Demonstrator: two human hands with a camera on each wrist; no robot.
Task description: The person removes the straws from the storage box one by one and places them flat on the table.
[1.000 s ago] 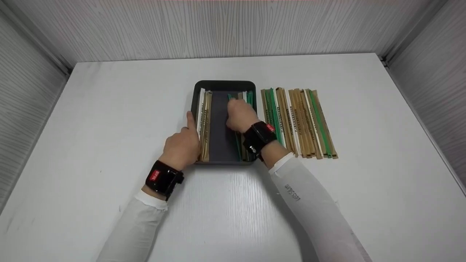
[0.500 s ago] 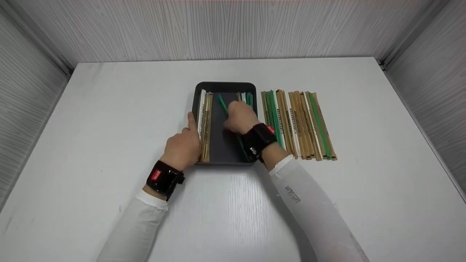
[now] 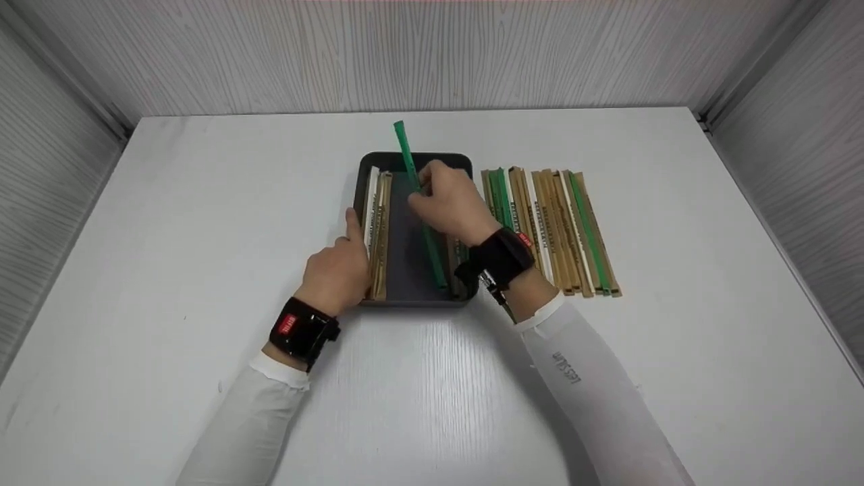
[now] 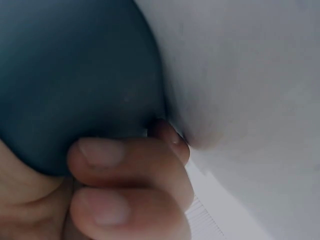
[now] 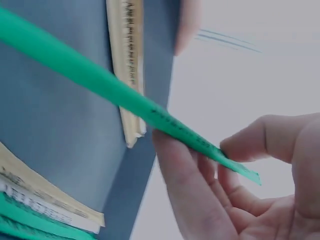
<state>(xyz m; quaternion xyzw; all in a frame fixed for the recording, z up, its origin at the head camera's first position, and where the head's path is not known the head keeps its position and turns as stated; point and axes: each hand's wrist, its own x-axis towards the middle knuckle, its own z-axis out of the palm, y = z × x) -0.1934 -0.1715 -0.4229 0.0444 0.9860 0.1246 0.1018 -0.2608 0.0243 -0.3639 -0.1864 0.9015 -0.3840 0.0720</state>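
My right hand (image 3: pixel 455 202) pinches a long green wrapped straw (image 3: pixel 403 143) between thumb and fingers, tilted over the dark tray (image 3: pixel 415 302). In the right wrist view the straw (image 5: pixel 90 80) runs from upper left to the fingertips, with small dark print on it. My left hand (image 3: pixel 337 273) holds the tray at its near left corner, index finger straight along the left rim. In the left wrist view, curled fingers (image 4: pixel 135 165) lie against the tray's wall. Inside the tray, white and brown wrapped straws (image 3: pixel 381 236) line the left side. More straws (image 5: pixel 50 200) lie along the right side, partly hidden by my right hand.
To the right of the tray, a row of wrapped straws (image 3: pixel 557 229) in brown, green and white lies side by side on the white table (image 3: pixel 418 391). A pale wood-grain panel (image 3: pixel 418 54) stands behind, with similar panels at both sides.
My right hand has raised the green straw from the tray's right side, its far end now reaching past the back rim. The left hand and tray stay in place.
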